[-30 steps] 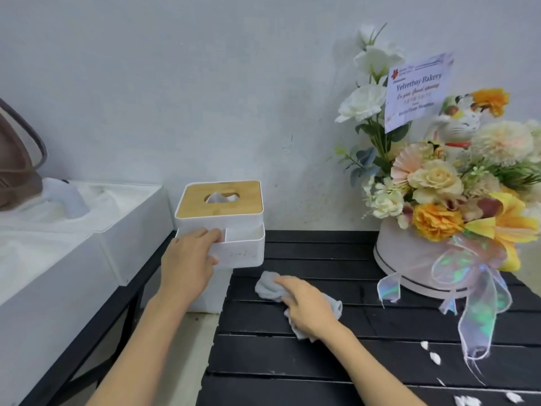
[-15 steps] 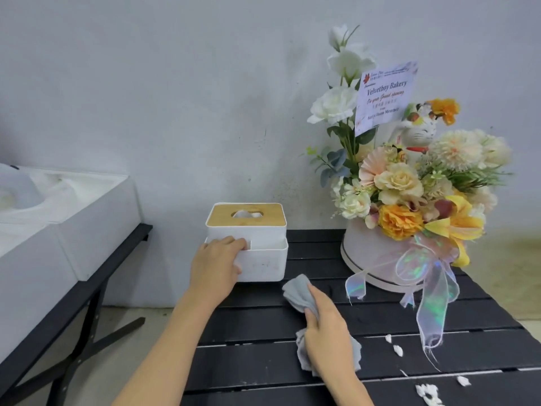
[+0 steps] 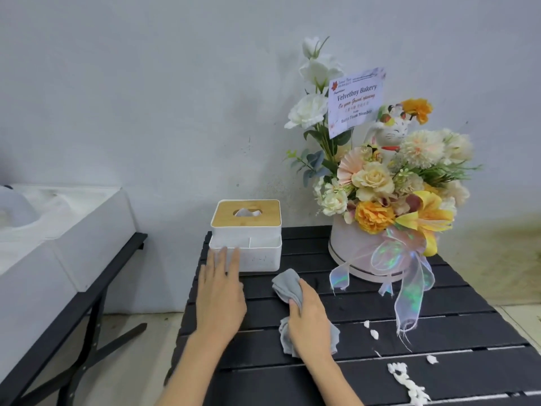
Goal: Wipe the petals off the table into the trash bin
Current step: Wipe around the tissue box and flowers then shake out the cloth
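Grey cloth (image 3: 288, 288) clamped in right hand (image 3: 311, 320) grip, partly hidden; left hand (image 3: 219, 291) splayed flat.

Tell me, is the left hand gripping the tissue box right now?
No. The left hand is open with fingers spread flat, just in front of the tissue box, while the right hand holds the grey cloth.

Two bare forearms — no sleeves, left hand (image 3: 221, 297), right hand (image 3: 310, 322) — no rings/watch.

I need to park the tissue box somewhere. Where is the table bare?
Bare slats lie between the cloth and the ribbon, and near the front left edge below the left hand. The front right is crowded with petals.
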